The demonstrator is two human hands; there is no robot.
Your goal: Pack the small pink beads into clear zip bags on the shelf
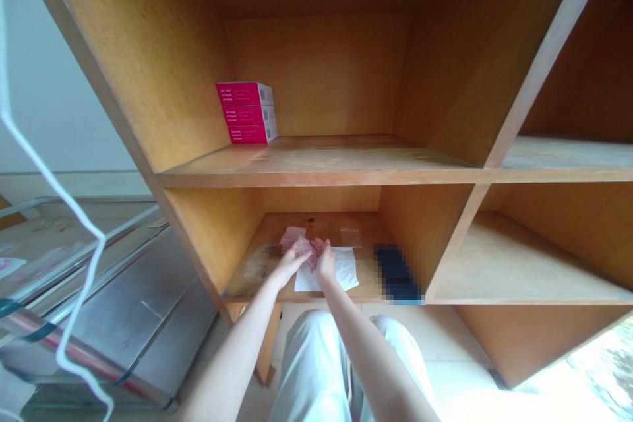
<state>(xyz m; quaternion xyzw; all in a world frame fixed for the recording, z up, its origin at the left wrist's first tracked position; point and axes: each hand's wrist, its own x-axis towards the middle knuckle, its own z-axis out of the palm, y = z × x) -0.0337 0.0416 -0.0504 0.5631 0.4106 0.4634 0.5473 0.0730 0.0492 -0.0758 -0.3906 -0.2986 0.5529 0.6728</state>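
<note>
Both my hands reach into a lower compartment of a wooden shelf unit [306, 224]. My left hand [294, 260] and my right hand [325, 262] grip a crumpled, translucent pink plastic packet [302, 245] from either side, and part of it is hidden by my fingers. Under my right hand lies a white sheet of paper or tissue [341, 270]. A small clear plastic bag [350, 237] rests just beyond it, nearer the back panel.
Right of my hands, a pixel-blurred dark object [398, 273] sits at the compartment's front edge. Three stacked magenta boxes [246, 112] stand on the shelf above. A white wire [59, 204] hangs at left, beside a metal rack [133, 303].
</note>
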